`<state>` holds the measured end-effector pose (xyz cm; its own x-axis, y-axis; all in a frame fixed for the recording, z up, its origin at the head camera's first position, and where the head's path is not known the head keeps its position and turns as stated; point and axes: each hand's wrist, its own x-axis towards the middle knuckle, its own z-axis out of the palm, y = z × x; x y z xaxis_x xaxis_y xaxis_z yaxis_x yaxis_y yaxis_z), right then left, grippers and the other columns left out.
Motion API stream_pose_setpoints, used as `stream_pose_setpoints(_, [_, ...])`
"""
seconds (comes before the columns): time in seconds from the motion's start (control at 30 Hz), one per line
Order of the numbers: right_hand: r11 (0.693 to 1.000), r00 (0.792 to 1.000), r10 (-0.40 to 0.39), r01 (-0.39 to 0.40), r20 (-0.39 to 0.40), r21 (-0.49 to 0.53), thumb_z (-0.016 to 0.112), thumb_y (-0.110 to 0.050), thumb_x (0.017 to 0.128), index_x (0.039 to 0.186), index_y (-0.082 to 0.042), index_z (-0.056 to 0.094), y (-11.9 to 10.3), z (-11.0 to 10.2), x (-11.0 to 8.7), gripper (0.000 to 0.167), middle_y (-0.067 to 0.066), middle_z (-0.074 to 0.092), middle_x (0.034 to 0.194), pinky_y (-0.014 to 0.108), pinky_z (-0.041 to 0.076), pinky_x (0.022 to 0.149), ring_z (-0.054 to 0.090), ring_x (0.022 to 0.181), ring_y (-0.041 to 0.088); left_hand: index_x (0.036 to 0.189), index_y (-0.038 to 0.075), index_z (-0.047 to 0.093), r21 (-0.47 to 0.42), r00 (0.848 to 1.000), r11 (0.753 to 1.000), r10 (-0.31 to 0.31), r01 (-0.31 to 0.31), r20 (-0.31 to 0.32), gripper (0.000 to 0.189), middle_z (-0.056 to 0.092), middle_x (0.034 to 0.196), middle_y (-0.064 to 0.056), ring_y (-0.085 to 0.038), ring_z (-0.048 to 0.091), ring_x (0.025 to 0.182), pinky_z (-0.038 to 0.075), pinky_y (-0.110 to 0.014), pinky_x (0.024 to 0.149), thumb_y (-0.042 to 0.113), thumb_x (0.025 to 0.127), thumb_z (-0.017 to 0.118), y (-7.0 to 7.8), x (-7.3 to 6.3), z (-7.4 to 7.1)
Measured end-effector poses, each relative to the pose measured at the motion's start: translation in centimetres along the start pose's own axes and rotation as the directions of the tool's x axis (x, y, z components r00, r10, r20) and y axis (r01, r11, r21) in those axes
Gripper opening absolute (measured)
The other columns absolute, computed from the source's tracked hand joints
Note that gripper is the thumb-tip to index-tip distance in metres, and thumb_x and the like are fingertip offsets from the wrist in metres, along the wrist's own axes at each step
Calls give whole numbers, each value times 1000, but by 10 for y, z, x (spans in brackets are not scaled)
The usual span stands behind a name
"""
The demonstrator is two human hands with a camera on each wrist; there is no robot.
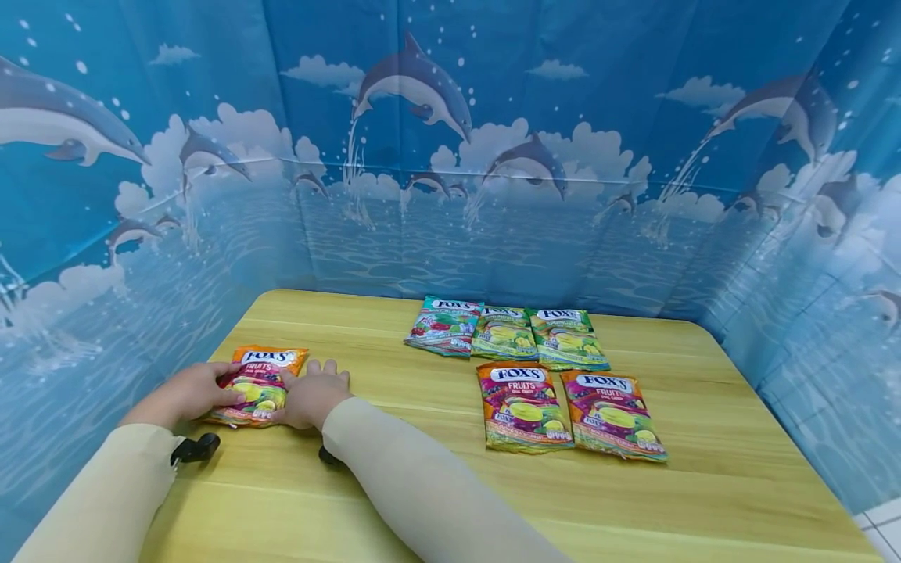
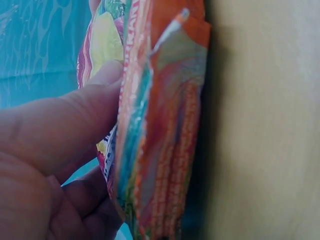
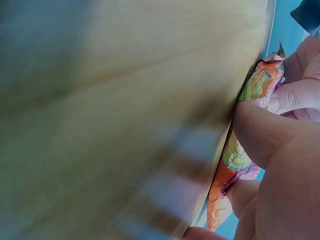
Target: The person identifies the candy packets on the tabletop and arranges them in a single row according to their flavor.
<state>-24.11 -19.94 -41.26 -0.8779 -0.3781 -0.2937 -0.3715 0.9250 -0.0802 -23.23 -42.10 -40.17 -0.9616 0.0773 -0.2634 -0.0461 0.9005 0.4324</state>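
Note:
An orange and purple bag of Fox's Fruits candy (image 1: pixel 257 389) lies at the left of the table in the head view. My left hand (image 1: pixel 195 393) grips its left side, the thumb (image 2: pixel 92 97) laid over the printed front. On the opposite side my right hand (image 1: pixel 314 397) touches the bag's edge with the thumb side, its other fingers spread and pointing away. From the right wrist, the bag's crinkled edge (image 3: pixel 237 155) shows behind my right thumb (image 3: pixel 262 132). Whatever part of the left fingers lies behind the bag is hidden.
Two more Fox's Fruits bags (image 1: pixel 524 407) lie side by side right of centre. Behind them is a row with one teal Fox's bag (image 1: pixel 445 324) and two green ones (image 1: pixel 567 338). A dolphin-print curtain (image 1: pixel 450 219) borders the wooden table (image 1: pixel 394 360).

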Motion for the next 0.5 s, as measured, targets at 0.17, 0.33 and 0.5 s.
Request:
stream_pose_setpoints(0.17, [1000,1000,-7,8,-8,16,54,-80,90,160,-61,16,0,2,0,82,-11,33,166,45,34,123,32,150,21,157,-7,39,3,1000,1000,3,-3,-2,88,38,150,-47,-56,49,123,44,-71,104,42,95,78,-1,0,2])
stream_pose_setpoints(0.33, [1000,1000,-5,5,-5,8,54,-81,90,160,-61,16,1,1,-2,82,-11,33,166,46,35,123,32,150,21,157,-7,38,3,1000,1000,3,-3,2,90,38,151,-47,-57,49,124,43,-72,104,44,95,78,-1,1,1])
stream_pose_setpoints(0.5, [1000,1000,-4,4,-8,11,55,-80,90,159,-61,19,1,0,-3,80,-12,30,169,47,34,124,31,153,22,158,-6,37,-6,1000,1000,-8,8,12,91,37,152,-47,-57,49,125,43,-72,104,45,95,77,-2,1,2])
